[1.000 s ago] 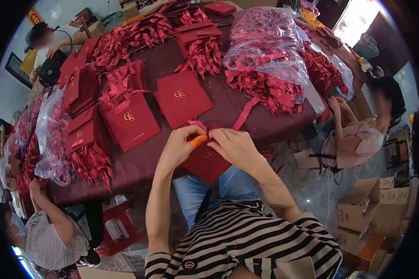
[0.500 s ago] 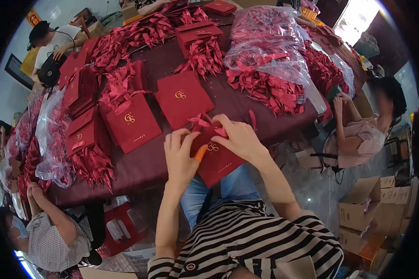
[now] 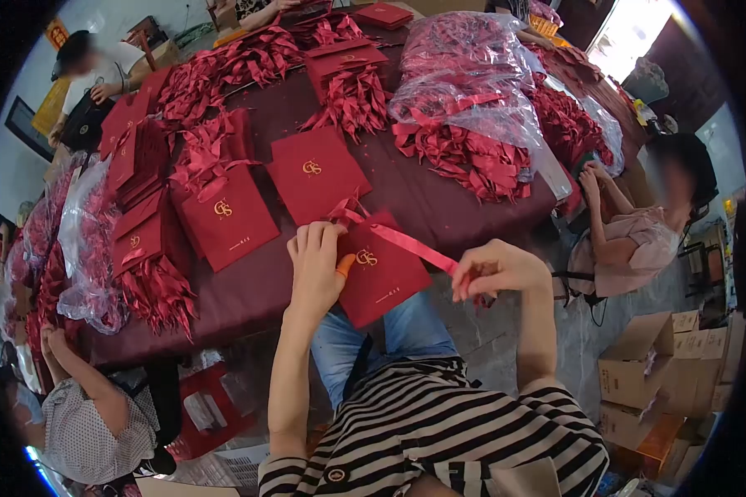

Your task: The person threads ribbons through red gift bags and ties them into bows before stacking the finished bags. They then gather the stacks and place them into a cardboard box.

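A flat dark-red paper gift bag [image 3: 389, 286] with a gold monogram leans at the table's near edge, over my lap. My left hand [image 3: 315, 263] is closed on its left side, with an orange cover on the thumb. From the bag's top edge a red ribbon [image 3: 419, 247] runs taut to the right. My right hand [image 3: 501, 269], off to the right of the bag, pinches the ribbon's far end. Just beyond lies another red bag [image 3: 319, 178], flat on the table. To its left is a further red bag [image 3: 228, 219] with ribbons lying across its top.
A maroon cloth covers the table [image 3: 439, 186]. Stacked bags [image 3: 145, 228] with hanging ribbons stand at left. A clear plastic sack [image 3: 464, 74] of ribboned bags sits at back right. People sit around the table. Cardboard boxes [image 3: 638, 356] stand on the floor at right.
My right hand has moved from the bag's top out to the right, drawing the ribbon out straight. My left hand stays on the bag's left side.
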Demonstrator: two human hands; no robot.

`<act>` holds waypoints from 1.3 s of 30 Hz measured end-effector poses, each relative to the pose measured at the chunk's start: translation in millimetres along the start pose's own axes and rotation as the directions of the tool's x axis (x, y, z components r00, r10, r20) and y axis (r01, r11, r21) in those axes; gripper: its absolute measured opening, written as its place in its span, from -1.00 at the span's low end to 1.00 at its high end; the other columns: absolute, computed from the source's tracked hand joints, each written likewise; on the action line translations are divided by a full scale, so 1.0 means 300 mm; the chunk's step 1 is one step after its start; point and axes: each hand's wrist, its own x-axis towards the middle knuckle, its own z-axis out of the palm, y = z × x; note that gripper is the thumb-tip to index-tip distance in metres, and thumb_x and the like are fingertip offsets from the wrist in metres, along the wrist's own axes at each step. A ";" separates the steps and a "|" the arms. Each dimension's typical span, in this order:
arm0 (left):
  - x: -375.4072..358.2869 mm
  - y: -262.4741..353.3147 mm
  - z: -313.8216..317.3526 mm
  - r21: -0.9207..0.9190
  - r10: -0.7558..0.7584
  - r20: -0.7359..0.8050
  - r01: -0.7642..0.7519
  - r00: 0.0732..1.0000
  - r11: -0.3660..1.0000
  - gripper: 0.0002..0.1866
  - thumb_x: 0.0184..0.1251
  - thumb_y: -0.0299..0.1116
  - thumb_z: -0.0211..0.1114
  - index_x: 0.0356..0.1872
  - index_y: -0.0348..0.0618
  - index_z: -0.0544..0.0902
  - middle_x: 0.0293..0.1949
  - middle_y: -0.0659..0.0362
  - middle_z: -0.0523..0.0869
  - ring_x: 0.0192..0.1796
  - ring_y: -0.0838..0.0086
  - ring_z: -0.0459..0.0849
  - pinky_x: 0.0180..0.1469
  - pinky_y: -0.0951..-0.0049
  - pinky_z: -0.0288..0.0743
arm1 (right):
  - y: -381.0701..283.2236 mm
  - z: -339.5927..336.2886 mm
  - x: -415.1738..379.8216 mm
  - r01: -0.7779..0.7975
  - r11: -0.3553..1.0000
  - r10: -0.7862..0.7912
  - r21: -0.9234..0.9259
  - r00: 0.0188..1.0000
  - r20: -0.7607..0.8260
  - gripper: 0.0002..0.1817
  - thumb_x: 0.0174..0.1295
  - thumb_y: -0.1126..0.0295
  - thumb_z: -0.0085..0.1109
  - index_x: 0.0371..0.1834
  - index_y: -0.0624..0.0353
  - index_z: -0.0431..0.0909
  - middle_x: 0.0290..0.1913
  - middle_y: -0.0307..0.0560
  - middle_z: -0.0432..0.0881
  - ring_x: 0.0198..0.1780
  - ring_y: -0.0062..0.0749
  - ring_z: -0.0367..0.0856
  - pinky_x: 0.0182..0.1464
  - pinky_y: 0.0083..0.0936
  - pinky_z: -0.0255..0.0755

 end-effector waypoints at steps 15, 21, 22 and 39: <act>-0.011 -0.064 0.011 -0.059 -0.093 -0.078 0.089 0.993 0.994 -0.55 -0.05 -0.24 0.59 -0.13 -0.06 0.59 -0.28 0.26 0.61 -0.08 0.35 0.52 0.07 0.26 0.20 | 0.001 0.116 0.083 0.724 0.668 -0.656 -0.174 0.461 -0.597 -0.79 0.47 0.46 -0.11 -0.14 0.36 0.52 -0.14 0.01 0.61 -0.05 -0.38 0.56 0.15 -0.35 0.39; 0.005 -0.065 0.007 -0.056 -0.044 -0.057 0.041 0.997 0.998 -0.55 -0.03 -0.27 0.58 -0.09 -0.08 0.61 -0.25 0.25 0.62 -0.05 0.38 0.52 0.13 0.27 0.18 | -0.016 0.212 0.360 0.426 0.723 -0.685 -0.544 0.541 -0.488 -0.91 0.35 0.57 0.12 -0.19 0.37 0.58 -0.30 -0.06 0.63 -0.38 -0.49 0.60 -0.31 -0.58 0.47; 0.000 -0.069 0.000 -0.110 -0.067 -0.009 0.066 0.998 0.992 -0.54 -0.02 -0.30 0.57 -0.07 -0.09 0.61 -0.24 0.24 0.62 -0.03 0.38 0.52 0.17 0.26 0.17 | 0.003 0.225 0.404 0.421 0.743 -0.666 -0.521 0.540 -0.515 -0.92 0.31 0.57 0.16 -0.20 0.36 0.59 -0.34 -0.05 0.64 -0.34 -0.48 0.64 -0.29 -0.56 0.49; -0.035 -0.107 -0.036 -0.404 -0.179 0.068 0.191 0.982 0.894 -0.60 -0.03 -0.41 0.55 -0.09 -0.14 0.68 -0.20 0.21 0.57 0.05 0.36 0.48 0.30 0.29 0.16 | 0.047 0.293 0.511 0.153 0.619 -0.655 -0.771 0.642 -0.399 -0.91 0.12 0.48 0.26 -0.38 0.21 0.55 -0.50 -0.04 0.57 -0.49 -0.23 0.59 -0.45 -0.37 0.44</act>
